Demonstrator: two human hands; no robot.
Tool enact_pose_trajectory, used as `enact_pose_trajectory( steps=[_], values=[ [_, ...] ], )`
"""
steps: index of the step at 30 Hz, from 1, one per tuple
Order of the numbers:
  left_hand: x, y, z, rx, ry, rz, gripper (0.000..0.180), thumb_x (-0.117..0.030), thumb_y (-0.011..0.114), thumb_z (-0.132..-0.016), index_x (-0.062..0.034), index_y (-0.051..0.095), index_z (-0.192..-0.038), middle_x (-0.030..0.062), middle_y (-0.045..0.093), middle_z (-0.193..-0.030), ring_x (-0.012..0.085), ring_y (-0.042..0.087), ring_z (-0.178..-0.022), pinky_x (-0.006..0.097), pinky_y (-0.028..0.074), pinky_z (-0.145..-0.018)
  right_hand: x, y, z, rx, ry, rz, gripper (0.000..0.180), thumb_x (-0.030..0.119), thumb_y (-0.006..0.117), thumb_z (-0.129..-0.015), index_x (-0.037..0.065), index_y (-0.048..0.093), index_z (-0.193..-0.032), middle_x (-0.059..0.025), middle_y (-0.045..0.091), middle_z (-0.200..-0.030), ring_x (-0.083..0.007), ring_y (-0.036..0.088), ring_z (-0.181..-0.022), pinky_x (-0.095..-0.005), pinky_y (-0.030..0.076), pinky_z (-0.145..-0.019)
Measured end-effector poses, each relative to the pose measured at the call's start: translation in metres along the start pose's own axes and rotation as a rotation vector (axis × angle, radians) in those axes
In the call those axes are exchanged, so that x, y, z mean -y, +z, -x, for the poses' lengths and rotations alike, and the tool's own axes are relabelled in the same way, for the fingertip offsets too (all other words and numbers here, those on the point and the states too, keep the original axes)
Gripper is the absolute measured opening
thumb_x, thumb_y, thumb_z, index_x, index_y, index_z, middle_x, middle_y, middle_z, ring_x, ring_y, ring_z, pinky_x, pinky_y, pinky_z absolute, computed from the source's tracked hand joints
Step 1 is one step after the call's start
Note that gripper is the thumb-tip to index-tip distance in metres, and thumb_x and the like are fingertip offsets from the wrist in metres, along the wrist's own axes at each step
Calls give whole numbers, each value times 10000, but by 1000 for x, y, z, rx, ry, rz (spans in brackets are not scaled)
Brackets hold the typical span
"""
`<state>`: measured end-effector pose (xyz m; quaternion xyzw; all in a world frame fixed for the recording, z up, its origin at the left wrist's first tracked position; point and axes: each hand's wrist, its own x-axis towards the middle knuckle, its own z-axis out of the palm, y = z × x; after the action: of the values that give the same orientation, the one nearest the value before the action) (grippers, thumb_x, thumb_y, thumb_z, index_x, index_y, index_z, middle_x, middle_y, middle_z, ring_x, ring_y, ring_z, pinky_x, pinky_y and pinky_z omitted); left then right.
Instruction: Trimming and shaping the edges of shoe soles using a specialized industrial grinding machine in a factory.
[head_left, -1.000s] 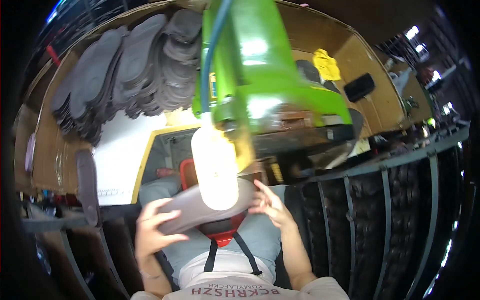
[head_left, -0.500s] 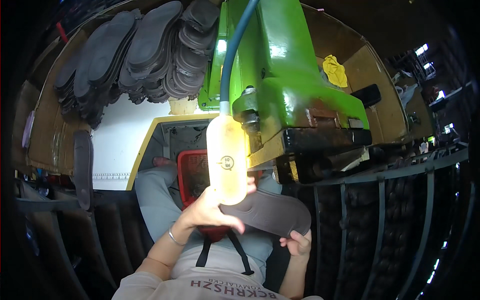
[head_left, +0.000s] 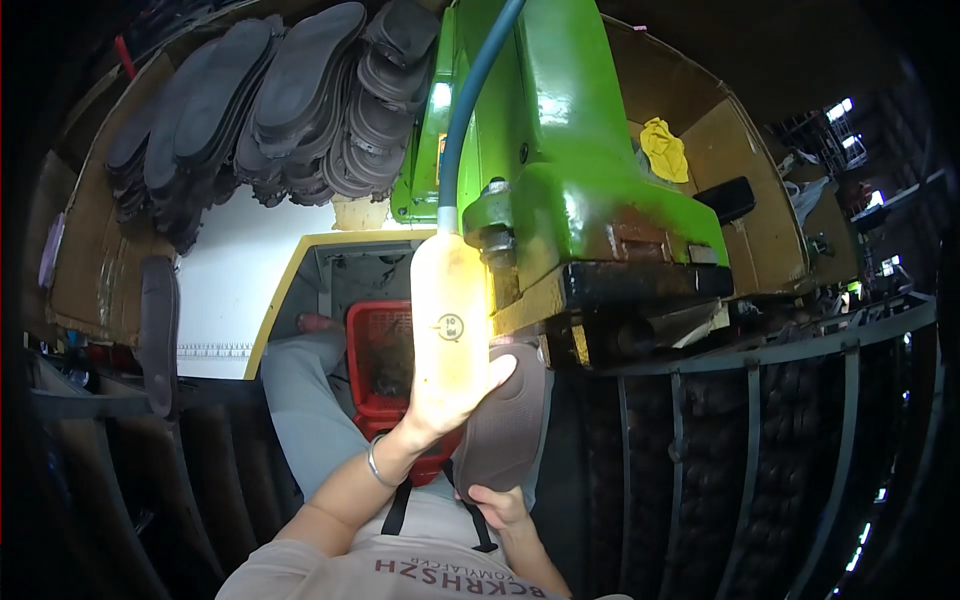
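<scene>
A dark grey-brown shoe sole (head_left: pixel 502 435) stands nearly lengthwise in front of my lap, its far end close under the head of the green machine (head_left: pixel 575 200). My right hand (head_left: pixel 502 507) grips its near end, thumb on top. At the far left side of the sole is my left hand (head_left: pixel 437 412), its thumb lying over the sole's surface. A glowing yellow lamp (head_left: pixel 450 310) on a blue-grey flexible neck hides most of that hand's fingers.
Stacked soles (head_left: pixel 300 90) fill the far left of the white table (head_left: pixel 230 290). One loose sole (head_left: pixel 159 335) leans at its left edge. A red basket (head_left: pixel 380 405) sits between my legs. Cardboard boxes (head_left: pixel 745 150), a yellow cloth (head_left: pixel 664 150) and metal racks (head_left: pixel 755 450) stand to the right.
The sole has swung from slanting rightward to nearly lengthwise, its near end coming left. My right hand moved left with it; my left thumb has come onto the sole.
</scene>
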<state>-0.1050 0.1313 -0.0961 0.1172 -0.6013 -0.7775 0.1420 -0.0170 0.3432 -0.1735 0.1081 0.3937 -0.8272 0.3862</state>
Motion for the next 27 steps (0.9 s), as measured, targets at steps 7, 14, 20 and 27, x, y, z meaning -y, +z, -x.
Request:
enact_pose_trajectory(
  steps=[7, 14, 20, 27],
  values=[
    [15, -20, 19, -115, 104, 94, 208, -36, 728, -739, 54, 662, -914, 104, 696, -853, 153, 655, -717, 271, 524, -700, 77, -5, 10, -167, -328, 82, 711, -109, 633, -637, -66, 408, -1310, -152, 528, -1254, -285, 512, -1169, -396, 372, -1035],
    [-13, -27, 15, -107, 212, 18, 228, -49, 690, -763, 76, 645, -948, 124, 691, -835, 172, 664, -731, 273, 522, -699, 164, 9, -44, -144, -602, 122, 532, -60, 547, -763, -52, 421, -1279, -155, 545, -1184, -268, 544, -1098, -383, 413, -981],
    [-56, -46, 23, -120, 43, -25, 254, -41, 666, -795, 91, 631, -1009, 124, 687, -902, 137, 642, -783, 267, 518, -716, 174, 41, -78, -138, -589, 97, 554, -48, 527, -750, -20, 428, -1294, -102, 557, -1147, -217, 552, -1058, -337, 424, -948],
    [-56, -96, 50, -223, -43, 171, 251, 11, 630, -782, 109, 621, -1013, 125, 674, -921, 146, 628, -814, 257, 493, -760, 141, 76, -89, -64, -530, 114, 465, -50, 550, -715, -16, 504, -1177, -78, 612, -1023, -180, 607, -922, -294, 466, -864]
  ],
)
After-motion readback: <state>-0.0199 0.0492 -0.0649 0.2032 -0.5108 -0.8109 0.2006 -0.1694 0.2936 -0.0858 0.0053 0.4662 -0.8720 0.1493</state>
